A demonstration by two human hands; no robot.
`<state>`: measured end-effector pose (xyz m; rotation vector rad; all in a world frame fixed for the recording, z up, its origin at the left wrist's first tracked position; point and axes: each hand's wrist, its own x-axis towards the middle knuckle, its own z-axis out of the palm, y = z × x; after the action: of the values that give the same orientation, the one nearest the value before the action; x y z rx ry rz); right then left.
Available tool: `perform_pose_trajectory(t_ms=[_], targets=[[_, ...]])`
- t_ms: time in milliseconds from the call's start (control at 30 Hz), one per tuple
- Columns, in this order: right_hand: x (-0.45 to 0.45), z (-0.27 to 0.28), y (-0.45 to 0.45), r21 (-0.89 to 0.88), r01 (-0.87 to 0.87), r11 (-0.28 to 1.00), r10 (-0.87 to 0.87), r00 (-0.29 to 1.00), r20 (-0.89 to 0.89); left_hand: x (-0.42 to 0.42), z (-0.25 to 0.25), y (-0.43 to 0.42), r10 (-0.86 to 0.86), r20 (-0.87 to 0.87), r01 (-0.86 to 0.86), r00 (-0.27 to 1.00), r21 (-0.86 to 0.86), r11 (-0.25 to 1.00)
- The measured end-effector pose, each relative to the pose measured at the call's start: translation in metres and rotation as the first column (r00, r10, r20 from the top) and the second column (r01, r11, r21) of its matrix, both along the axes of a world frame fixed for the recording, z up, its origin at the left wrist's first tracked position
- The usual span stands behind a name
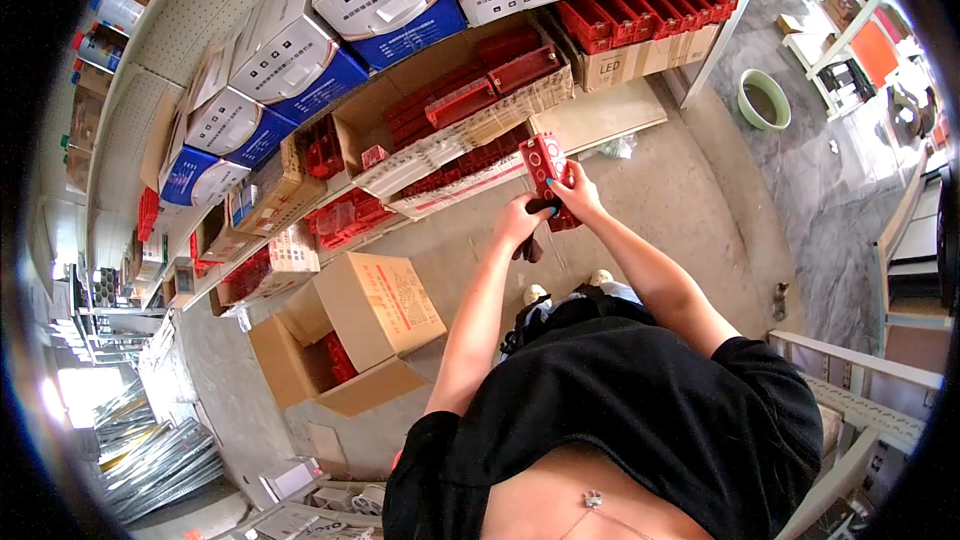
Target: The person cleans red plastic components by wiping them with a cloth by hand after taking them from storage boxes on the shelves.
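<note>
A long red plastic box with round knock-outs, like an electrical back box (541,162), is held upright-tilted in front of me by my right hand (578,192), its fingers wrapped round one side. My left hand (522,221) is closed on a dark brown cloth (529,246) just beside the box's lower end; whether the cloth touches the box I cannot tell. More red boxes (440,105) lie in an open carton (480,120) on the shelf ahead.
Blue-and-white cartons (385,0) line the upper shelf. Red boxes (640,15) sit on an LED carton (648,62) at right. An open cardboard carton (380,308) stands on the floor at left. A green basin (763,100) stands farther right, and metal shelf rails (855,365) are close on my right.
</note>
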<state>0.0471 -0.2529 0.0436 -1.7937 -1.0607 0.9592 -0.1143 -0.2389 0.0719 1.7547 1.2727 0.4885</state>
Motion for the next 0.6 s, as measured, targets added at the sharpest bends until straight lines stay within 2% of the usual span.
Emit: perform_pose_trajectory(t_ms=[100,200,233,267,333,367,433,467,500,600], targets=[[-0.006,0.002,-0.003,0.049,-0.041,0.998,0.04,0.999,0.028,0.013,0.003,-0.003,0.062,-0.157,-0.053,0.986,0.062,0.997],[-0.013,0.005,-0.003,0.069,-0.057,0.996,0.052,0.996,0.074,0.025,0.003,-0.011,0.241,-0.311,-0.178,0.919,0.219,0.959],[-0.015,0.008,-0.003,0.074,-0.062,0.995,0.054,0.993,0.106,0.03,0.003,-0.011,0.304,-0.313,-0.278,0.9,0.124,0.952],[-0.016,0.01,-0.003,0.079,-0.067,0.995,0.056,0.989,0.138,0.029,0.003,-0.013,0.312,-0.297,-0.288,0.902,0.124,0.95],[-0.015,0.008,-0.003,0.044,-0.037,0.998,0.033,0.995,0.094,0.026,-0.005,-0.016,0.329,-0.263,-0.306,0.907,0.124,0.944],[-0.013,0.004,-0.002,0.037,-0.01,0.999,0.007,0.998,0.068,0.021,-0.011,-0.012,0.224,-0.287,-0.255,0.931,-0.074,0.964],[-0.011,0.007,-0.001,0.011,0.019,1.0,-0.018,1.0,-0.013,0.018,-0.017,-0.011,0.217,-0.253,-0.256,0.943,-0.133,0.957],[-0.011,0.008,0.0,0.009,-0.004,1.0,0.004,1.0,0.011,0.017,-0.02,-0.011,0.214,-0.236,-0.255,0.948,-0.163,0.953],[-0.013,0.012,0.001,0.005,-0.026,1.0,0.026,0.999,0.034,0.021,-0.018,-0.015,0.287,-0.233,-0.323,0.929,-0.13,0.938],[-0.015,0.026,0.003,-0.023,-0.121,0.992,0.122,0.991,0.062,0.025,-0.014,-0.017,0.413,-0.197,-0.446,0.889,-0.175,0.878]])
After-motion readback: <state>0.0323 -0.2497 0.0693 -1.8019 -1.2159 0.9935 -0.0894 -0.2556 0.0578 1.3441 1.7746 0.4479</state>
